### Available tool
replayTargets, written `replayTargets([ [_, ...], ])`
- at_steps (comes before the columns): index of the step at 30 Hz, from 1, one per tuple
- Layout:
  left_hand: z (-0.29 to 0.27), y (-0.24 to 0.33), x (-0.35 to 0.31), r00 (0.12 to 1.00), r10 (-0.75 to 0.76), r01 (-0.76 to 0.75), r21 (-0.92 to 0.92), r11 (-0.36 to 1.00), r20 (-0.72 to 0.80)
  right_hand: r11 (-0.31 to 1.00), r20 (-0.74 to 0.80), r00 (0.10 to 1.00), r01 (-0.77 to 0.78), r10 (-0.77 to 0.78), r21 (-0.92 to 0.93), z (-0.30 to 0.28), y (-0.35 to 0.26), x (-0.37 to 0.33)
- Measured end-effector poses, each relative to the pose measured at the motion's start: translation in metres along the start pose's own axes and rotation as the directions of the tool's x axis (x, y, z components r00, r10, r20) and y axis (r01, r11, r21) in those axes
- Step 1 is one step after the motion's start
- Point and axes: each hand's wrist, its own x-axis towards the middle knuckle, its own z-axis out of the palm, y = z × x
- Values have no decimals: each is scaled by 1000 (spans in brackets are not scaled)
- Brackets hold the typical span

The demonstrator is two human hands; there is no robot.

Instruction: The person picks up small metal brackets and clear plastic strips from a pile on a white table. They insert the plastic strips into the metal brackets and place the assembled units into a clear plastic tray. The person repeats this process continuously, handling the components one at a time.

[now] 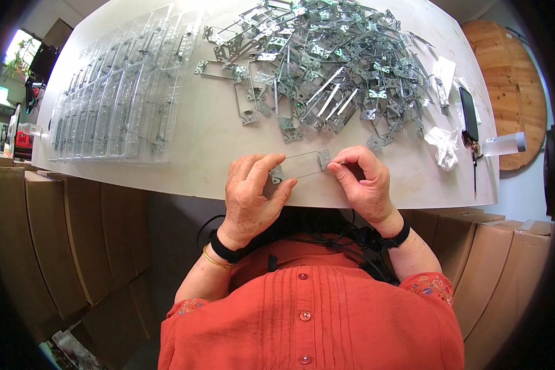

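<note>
Near the front edge of the table lies a flat metal bracket (324, 160), made of two small punched plates joined by two thin rods. My left hand (248, 194) has its thumb and fingers closed around the plate at the left end, partly covering it. Right beside the other plate, my right hand (367, 185) pinches thumb and forefinger together. A tiny pale bit shows at those fingertips, too small to name. Beyond both hands spreads a large tangled pile of similar metal brackets (327, 68).
Clear plastic trays (114, 117) with narrow compartments, several holding metal parts, cover the table's left side. At right lie a crumpled white tissue (444, 147), a dark phone (468, 114) and a translucent cylinder (502, 143). Cardboard boxes (52, 228) stand below the table on both sides.
</note>
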Motion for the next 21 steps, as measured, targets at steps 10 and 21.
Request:
replayTargets([
  [10, -1, 0, 0, 1000, -12, 12, 3, 1000, 15, 992, 9, 996, -89, 89, 89, -3, -1, -4],
  [21, -12, 8, 12, 987, -21, 30, -55, 998, 162, 998, 66, 996, 52, -54, 36, -4, 2, 2],
])
